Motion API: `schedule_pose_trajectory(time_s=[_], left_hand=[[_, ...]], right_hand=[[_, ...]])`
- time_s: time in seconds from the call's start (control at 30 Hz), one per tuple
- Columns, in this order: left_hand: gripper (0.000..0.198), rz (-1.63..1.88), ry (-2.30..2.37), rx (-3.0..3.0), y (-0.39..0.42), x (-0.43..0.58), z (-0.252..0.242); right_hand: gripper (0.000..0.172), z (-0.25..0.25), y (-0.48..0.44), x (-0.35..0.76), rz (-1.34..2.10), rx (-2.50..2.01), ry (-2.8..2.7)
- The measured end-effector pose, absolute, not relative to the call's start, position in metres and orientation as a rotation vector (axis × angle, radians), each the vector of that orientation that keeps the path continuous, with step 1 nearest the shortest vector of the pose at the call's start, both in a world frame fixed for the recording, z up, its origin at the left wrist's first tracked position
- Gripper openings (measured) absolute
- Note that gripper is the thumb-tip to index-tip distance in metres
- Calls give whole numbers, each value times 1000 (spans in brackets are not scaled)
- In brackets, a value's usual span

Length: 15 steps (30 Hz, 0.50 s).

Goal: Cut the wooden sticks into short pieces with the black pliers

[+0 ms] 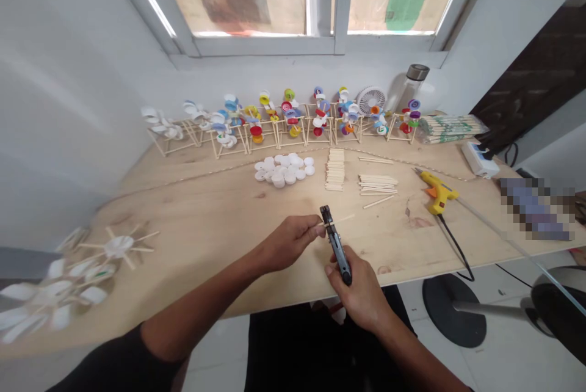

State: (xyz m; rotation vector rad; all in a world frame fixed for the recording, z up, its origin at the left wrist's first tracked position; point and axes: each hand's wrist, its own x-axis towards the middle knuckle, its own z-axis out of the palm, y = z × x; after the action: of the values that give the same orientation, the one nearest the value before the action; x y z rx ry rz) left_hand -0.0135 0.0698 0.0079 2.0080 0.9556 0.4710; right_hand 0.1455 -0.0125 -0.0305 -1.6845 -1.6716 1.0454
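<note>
Head view shows a person's left hand (293, 242) with thumb and fingertips pinched together, no gap between them, on a thin, pale wooden stick (347, 219). The stick runs from those fingertips out to the right, crossing the head of a dark grey metal plier-like hand tool (337, 251); whether the tool's jaws bite the wood cannot be told. The fingers of the right hand (359, 287) are curled closed around the tool's handles, its head pointing away from them, next to the left fingertips.

Just beyond the left fingers lies a cluster of round white plastic caps (284, 170). Beyond the tool's head, a neat stack of short pale wooden sticks (335, 169) lies on the light wooden table (206, 206), and a looser pile of longer pale sticks (378, 182) sits to its right. Well to the right of the right hand's fingers rests a yellow glue gun (440, 192) with an orange trigger. Far to the left of the left fingers are a spoked wheel of pale sticks (119, 246) and, nearer the table's edge, a wheel bearing white caps (58, 291). Farthest beyond both hands' fingers, small stick-framed wheels with multicoloured caps (293, 114) stand in a row along the wall.
</note>
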Motion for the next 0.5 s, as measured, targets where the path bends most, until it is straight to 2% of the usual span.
schedule_pose_trajectory(time_s=[0.23,0.5], left_hand=[[31,293,769,1438,80,-19,9],[31,393,869,1510,83,-15,7]], right_hand=[[12,-31,-11,144,1033,-1704,-1706],[8,-36,-5,141,927,-1755,-1735]])
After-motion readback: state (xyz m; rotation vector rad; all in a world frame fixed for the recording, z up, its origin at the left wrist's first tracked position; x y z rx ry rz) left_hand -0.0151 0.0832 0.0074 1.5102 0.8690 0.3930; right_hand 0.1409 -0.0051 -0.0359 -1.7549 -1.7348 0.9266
